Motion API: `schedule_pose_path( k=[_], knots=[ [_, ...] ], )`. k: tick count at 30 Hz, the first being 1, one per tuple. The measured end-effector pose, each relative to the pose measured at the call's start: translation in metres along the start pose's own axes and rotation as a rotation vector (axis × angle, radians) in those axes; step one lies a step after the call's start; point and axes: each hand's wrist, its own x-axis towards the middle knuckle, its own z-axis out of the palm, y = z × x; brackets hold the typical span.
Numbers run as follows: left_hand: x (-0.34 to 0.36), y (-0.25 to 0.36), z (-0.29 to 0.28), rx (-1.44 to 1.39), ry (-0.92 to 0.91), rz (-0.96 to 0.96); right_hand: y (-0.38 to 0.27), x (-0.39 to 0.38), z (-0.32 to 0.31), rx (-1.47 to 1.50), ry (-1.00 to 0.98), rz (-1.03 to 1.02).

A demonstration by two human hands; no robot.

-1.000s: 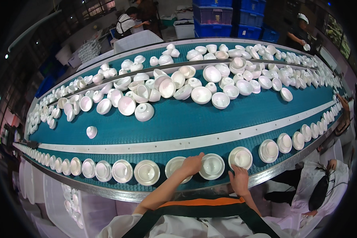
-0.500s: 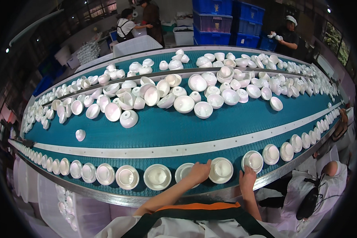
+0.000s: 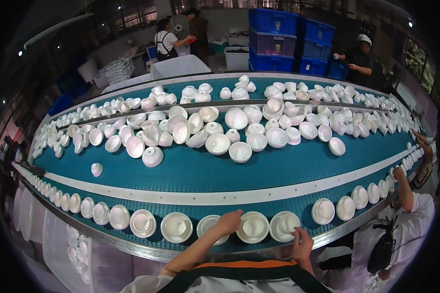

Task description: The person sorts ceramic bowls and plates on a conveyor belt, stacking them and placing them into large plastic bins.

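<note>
My left hand [image 3: 229, 223] reaches across the near belt, fingers curled together with their tips at the upper left rim of a wide white dish [image 3: 240, 235]. A smaller white bowl [image 3: 253, 226] sits in that dish. Under my left wrist, another white dish [image 3: 204, 225] is partly hidden. To the right, another dish [image 3: 275, 233] holds a smaller bowl [image 3: 289, 222]. My right hand [image 3: 303, 245] pinches at the right edge of this set, thumb and fingertips on the rim of the bowl.
Similar sets line the near belt [image 3: 190, 211] both ways. Beyond a white rail [image 3: 205, 197], many loose white bowls [image 3: 217, 144] crowd the wide green belt. A co-worker's arm [image 3: 404, 190] reaches in at right. Blue crates [image 3: 273, 44] and other people stand behind.
The front row has slid left, my left hand travelling beside its dish. My right hand's set now sits closer to its left neighbour. A co-worker's arm has come onto the belt at right.
</note>
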Motion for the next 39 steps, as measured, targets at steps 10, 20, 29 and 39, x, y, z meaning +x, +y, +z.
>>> schedule_pose_path(
  k=[10, 20, 29, 39],
  knots=[
    [0.061, 0.073, 0.071, 0.353, 0.163, 0.3, 0.064, 0.043, -0.021, -0.367, -0.068, -0.285],
    [0.067, 0.107, 0.084, 0.36, 0.287, 0.329, 0.087, 0.074, -0.066, -0.485, 0.017, -0.275],
    [0.103, 0.152, 0.104, 0.42, 0.413, 0.32, 0.127, 0.114, -0.088, -0.554, 0.021, -0.227],
    [0.199, 0.195, 0.159, 0.289, 0.398, 0.275, 0.222, 0.151, -0.144, -0.564, -0.22, -0.043]
  ],
)
